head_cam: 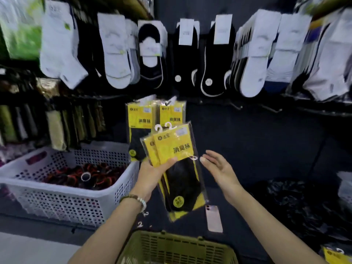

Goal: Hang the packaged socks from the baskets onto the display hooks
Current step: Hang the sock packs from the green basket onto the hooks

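Observation:
My left hand (152,175) grips two yellow-and-black sock packs (177,168) with white hanger hooks at their top, held upright in the middle of the view. My right hand (217,167) is open, fingers apart, just right of the packs and not touching them. Behind them, more packs of the same yellow kind (156,119) hang from display hooks. Empty display hooks (236,106) stick out of the dark panel to the right. An olive basket (177,248) sits at the bottom edge; its contents are hidden.
A white perforated basket (68,189) with dark socks stands at the left. Rows of white and black socks (190,54) hang above. A pink phone (214,219) lies on the dark surface. A black bag (297,204) sits at the right, another yellow pack (337,255) in the corner.

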`<state>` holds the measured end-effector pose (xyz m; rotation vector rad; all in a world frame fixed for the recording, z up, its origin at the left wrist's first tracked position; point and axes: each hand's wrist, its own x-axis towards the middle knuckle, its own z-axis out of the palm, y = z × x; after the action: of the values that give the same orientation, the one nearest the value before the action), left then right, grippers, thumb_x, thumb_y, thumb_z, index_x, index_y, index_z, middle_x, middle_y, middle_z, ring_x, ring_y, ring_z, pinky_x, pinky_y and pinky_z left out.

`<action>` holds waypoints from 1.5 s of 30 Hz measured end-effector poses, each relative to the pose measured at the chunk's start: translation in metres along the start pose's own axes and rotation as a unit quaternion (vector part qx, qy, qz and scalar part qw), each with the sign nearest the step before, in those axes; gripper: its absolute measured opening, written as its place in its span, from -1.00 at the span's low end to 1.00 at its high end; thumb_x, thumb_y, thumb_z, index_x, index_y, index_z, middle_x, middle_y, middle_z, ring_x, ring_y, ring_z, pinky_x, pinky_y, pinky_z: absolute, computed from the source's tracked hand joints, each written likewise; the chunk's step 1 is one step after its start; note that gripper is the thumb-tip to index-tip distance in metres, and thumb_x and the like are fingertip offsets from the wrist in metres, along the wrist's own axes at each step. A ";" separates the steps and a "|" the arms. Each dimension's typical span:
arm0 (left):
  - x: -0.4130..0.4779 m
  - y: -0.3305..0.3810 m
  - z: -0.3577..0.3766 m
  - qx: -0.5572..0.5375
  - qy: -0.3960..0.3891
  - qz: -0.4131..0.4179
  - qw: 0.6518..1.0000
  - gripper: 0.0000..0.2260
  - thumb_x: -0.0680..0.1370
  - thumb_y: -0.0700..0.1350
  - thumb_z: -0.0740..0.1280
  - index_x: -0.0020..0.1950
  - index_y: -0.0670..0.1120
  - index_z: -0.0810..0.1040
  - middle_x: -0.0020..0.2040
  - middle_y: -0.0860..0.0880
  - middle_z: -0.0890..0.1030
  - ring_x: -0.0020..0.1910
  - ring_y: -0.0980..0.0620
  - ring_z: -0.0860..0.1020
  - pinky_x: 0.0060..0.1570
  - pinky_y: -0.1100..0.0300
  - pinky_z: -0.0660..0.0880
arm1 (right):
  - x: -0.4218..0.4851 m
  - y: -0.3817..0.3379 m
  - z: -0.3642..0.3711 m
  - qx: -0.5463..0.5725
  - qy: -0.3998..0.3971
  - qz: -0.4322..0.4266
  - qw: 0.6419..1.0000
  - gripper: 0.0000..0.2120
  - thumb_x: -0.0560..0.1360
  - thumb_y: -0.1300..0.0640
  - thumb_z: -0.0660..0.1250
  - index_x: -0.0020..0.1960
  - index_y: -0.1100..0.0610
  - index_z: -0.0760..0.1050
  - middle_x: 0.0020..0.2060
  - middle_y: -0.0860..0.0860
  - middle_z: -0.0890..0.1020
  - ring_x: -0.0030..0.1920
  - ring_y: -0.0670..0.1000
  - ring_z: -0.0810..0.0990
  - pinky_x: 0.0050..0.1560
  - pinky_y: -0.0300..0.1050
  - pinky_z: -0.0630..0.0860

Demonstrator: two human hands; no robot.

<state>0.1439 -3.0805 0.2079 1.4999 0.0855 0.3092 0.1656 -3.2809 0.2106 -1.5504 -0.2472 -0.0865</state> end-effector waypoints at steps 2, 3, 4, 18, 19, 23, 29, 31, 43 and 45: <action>0.006 0.012 0.001 0.023 -0.021 0.016 0.999 -0.71 0.26 0.07 0.55 -0.09 0.06 0.61 -0.23 0.26 0.67 -0.21 0.32 0.62 -0.33 0.49 0.47 | 0.012 -0.020 0.017 -0.006 -0.022 -0.044 0.999 -0.68 0.45 0.10 0.42 0.18 0.04 0.51 0.07 -0.10 0.62 -0.01 -0.29 0.60 -0.08 -0.46 0.49; 0.008 0.017 0.001 0.034 -0.030 0.019 0.999 -0.66 0.22 0.10 0.56 -0.08 0.06 0.61 -0.21 0.23 0.68 -0.20 0.30 0.63 -0.32 0.47 0.48 | 0.017 -0.028 0.026 0.002 -0.019 -0.061 0.998 -0.72 0.43 0.09 0.43 0.12 0.03 0.53 0.03 -0.08 0.65 0.00 -0.23 0.62 -0.05 -0.38 0.53; 0.011 0.022 -0.001 0.044 -0.033 0.021 0.998 -0.60 0.18 0.13 0.56 -0.06 0.05 0.62 -0.18 0.19 0.69 -0.18 0.27 0.63 -0.30 0.44 0.49 | 0.023 -0.034 0.034 0.010 -0.012 -0.074 0.997 -0.75 0.41 0.09 0.45 0.08 0.05 0.54 -0.01 -0.05 0.67 0.00 -0.16 0.64 -0.03 -0.31 0.56; 0.070 0.039 -0.077 0.056 -0.001 0.067 0.996 -0.63 0.49 0.24 0.19 0.21 0.12 0.47 0.11 0.29 0.43 0.09 0.36 0.38 0.21 0.28 0.21 | 0.088 -0.031 0.078 0.071 0.043 -0.004 0.997 -0.91 0.56 0.17 0.29 0.01 0.10 0.57 -0.12 0.01 0.72 -0.08 -0.01 0.69 0.02 -0.10 0.59; 0.076 0.041 -0.084 0.058 0.015 0.070 0.996 -0.71 0.45 0.26 0.21 0.02 0.12 0.50 -0.03 0.27 0.49 -0.08 0.37 0.42 0.11 0.33 0.29 | 0.095 -0.033 0.078 0.067 0.053 -0.005 0.996 -0.90 0.57 0.18 0.28 0.02 0.10 0.56 -0.12 0.02 0.72 -0.08 -0.01 0.69 0.02 -0.08 0.59; 0.098 0.046 -0.107 0.083 0.067 0.096 0.990 -0.65 0.47 0.26 0.23 -0.09 -0.03 0.39 -0.28 0.20 0.27 -0.37 0.32 0.26 -0.32 0.38 0.23 | 0.128 -0.039 0.082 0.018 0.088 -0.037 0.995 -0.92 0.57 0.19 0.28 0.01 0.12 0.55 -0.12 0.06 0.70 -0.07 0.04 0.67 0.04 -0.02 0.58; 0.118 0.045 -0.115 0.059 0.081 0.098 0.990 -0.62 0.45 0.26 0.25 -0.18 -0.06 0.45 -0.23 0.12 0.43 -0.36 0.32 0.39 -0.27 0.36 0.30 | 0.172 -0.032 0.099 -0.027 0.084 -0.060 0.994 -0.94 0.57 0.20 0.27 -0.01 0.12 0.52 -0.11 0.03 0.69 -0.10 -0.01 0.67 -0.06 -0.11 0.59; 0.124 0.044 -0.116 0.055 0.080 0.098 0.990 -0.62 0.45 0.28 0.25 -0.08 -0.04 0.44 -0.18 0.06 0.41 -0.30 0.25 0.37 -0.24 0.35 0.31 | 0.185 -0.024 0.103 -0.028 0.100 -0.054 0.993 -0.95 0.57 0.19 0.28 -0.03 0.12 0.52 -0.10 0.03 0.68 -0.12 -0.02 0.66 -0.12 -0.17 0.58; 0.131 0.037 -0.102 0.040 0.092 0.085 0.991 -0.56 0.41 0.28 0.27 -0.34 -0.03 0.20 -0.45 0.09 0.27 -0.39 0.13 0.29 -0.26 0.31 0.30 | 0.206 0.007 0.094 -0.040 0.242 0.068 0.967 -0.82 0.43 0.08 0.46 -0.10 0.13 0.50 -0.11 0.07 0.61 -0.19 -0.04 0.53 -0.22 -0.17 0.46; 0.130 0.034 -0.100 0.032 0.077 0.085 0.993 -0.63 0.43 0.27 0.27 -0.20 -0.03 0.34 -0.34 0.16 0.31 -0.38 0.20 0.29 -0.25 0.34 0.32 | 0.197 0.008 0.089 -0.043 0.244 0.070 0.966 -0.83 0.45 0.10 0.44 -0.05 0.14 0.50 -0.10 0.07 0.60 -0.22 -0.06 0.51 -0.28 -0.20 0.42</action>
<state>0.2388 -2.9491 0.2518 1.5477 0.0916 0.5648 0.3497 -3.1722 0.2449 -1.5760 0.2593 -0.3658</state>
